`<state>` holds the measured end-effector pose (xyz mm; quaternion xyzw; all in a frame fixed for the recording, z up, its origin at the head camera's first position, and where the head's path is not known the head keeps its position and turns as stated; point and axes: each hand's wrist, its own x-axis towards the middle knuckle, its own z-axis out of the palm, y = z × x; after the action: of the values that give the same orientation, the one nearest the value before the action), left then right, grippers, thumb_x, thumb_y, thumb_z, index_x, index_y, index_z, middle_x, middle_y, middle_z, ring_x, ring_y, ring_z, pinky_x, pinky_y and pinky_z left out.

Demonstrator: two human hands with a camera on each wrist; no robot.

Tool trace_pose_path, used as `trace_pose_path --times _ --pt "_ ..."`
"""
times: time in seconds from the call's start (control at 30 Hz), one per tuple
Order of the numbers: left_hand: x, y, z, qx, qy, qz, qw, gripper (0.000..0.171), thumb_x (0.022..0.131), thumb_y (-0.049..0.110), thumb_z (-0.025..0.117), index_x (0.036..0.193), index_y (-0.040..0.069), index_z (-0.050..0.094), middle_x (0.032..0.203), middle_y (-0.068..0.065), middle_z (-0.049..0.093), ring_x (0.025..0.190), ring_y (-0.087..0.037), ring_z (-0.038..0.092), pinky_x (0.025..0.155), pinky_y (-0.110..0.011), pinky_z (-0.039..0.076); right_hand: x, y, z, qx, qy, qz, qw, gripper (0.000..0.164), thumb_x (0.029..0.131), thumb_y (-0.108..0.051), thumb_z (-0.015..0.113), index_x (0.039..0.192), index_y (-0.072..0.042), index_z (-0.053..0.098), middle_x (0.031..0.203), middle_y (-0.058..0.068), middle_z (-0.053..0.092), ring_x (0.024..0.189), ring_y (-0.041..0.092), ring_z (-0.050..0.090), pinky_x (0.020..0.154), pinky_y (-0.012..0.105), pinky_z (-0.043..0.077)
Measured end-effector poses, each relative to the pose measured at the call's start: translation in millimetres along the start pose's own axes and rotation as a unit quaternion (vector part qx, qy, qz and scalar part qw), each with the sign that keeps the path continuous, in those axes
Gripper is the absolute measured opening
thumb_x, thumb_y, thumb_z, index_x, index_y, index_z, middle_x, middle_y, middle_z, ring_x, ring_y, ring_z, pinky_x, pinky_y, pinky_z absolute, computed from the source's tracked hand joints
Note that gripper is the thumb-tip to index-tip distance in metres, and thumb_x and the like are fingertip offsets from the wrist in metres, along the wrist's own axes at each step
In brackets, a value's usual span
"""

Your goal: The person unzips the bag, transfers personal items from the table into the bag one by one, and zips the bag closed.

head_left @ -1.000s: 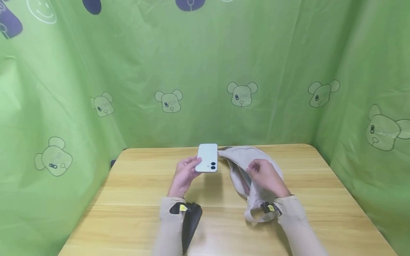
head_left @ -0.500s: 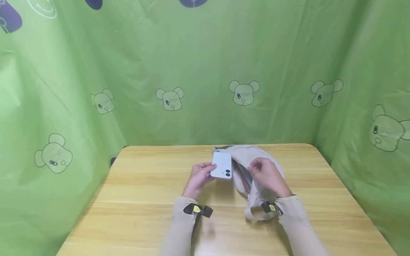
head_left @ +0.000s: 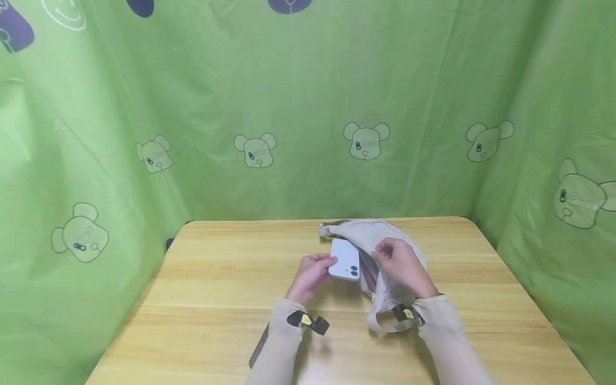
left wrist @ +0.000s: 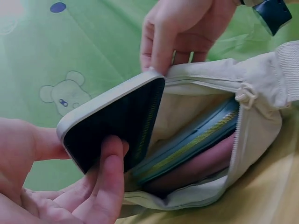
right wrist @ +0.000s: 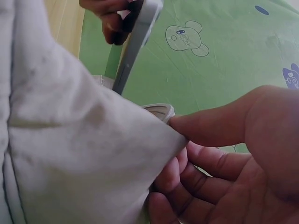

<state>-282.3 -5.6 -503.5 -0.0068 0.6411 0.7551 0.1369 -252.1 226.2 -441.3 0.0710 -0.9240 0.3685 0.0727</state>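
My left hand pinches a white smartphone between thumb and fingers, its camera side up and its dark screen facing down. The phone is right at the unzipped mouth of a cream fabric bag. With thumb and fingertips, my right hand pinches the edge of that mouth and holds it raised. In the left wrist view, a light blue pouch with a yellow zip and something pink lie inside the bag. The right wrist view shows the bag's fabric stretched up to my right fingertips.
The bag lies on a wooden table near its far edge, with a strap loop toward me. A green curtain with bear-head prints surrounds the table. Black straps with yellow tags circle both wrists.
My left hand has carried the phone to the right and nearer to me, from beside the bag to its mouth. My right hand has kept its hold on the bag's edge.
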Motion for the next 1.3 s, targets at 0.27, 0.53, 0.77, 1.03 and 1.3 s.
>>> trace_pose_path --times 0.27,0.53,0.77,1.03,1.3 --pt "4.8 -12.0 11.5 -0.008 0.014 0.014 0.9998 0.046 0.092 0.014 0.073 0.128 -0.011 0.061 0.100 -0.015 0.077 0.073 -0.008 0.067 0.065 -0.018 0.055 0.3 -1.8 1.4 -0.003 -0.004 -0.007 1.000 0.011 0.095 -0.012 0.068 0.098 -0.002 0.071 0.092 0.012 0.072 0.083 0.021 0.062 0.078 0.037 0.055" --pt "6.7 -17.1 20.2 -0.034 0.020 0.019 0.9990 0.043 0.093 0.012 0.073 0.126 -0.012 0.061 0.096 -0.013 0.077 0.072 -0.007 0.067 0.066 -0.018 0.057 -0.5 -2.9 5.1 0.004 -0.007 -0.010 1.000 0.008 0.095 -0.011 0.068 0.096 -0.004 0.071 0.090 0.010 0.071 0.081 0.019 0.061 0.076 0.034 0.053" --pt "10.5 -21.0 31.5 -0.048 0.033 0.023 0.9980 0.041 0.092 0.011 0.073 0.125 -0.011 0.060 0.105 -0.020 0.078 0.072 -0.007 0.068 0.068 -0.019 0.059 0.0 -2.7 7.8 0.002 -0.005 -0.017 1.000 0.008 0.094 -0.010 0.068 0.095 -0.003 0.071 0.089 0.011 0.072 0.080 0.018 0.061 0.075 0.034 0.053" --pt "11.2 -22.9 41.3 -0.039 0.026 0.034 0.9983 0.039 0.093 0.006 0.070 0.126 -0.011 0.058 0.113 -0.026 0.075 0.077 -0.008 0.070 0.074 -0.023 0.063 -0.5 -3.8 6.5 0.001 -0.008 -0.020 1.000 0.007 0.094 -0.009 0.068 0.094 -0.003 0.071 0.088 0.010 0.072 0.078 0.018 0.061 0.074 0.033 0.054" --pt "8.5 -23.0 49.7 -0.029 -0.031 0.029 0.9986 0.048 0.095 0.005 0.062 0.139 -0.014 0.050 0.125 -0.032 0.069 0.111 -0.036 0.074 0.098 -0.038 0.062 -0.5 -4.3 5.9 0.002 -0.002 -0.026 1.000 0.006 0.093 -0.008 0.068 0.093 -0.002 0.071 0.087 0.011 0.072 0.077 0.017 0.059 0.072 0.030 0.051"
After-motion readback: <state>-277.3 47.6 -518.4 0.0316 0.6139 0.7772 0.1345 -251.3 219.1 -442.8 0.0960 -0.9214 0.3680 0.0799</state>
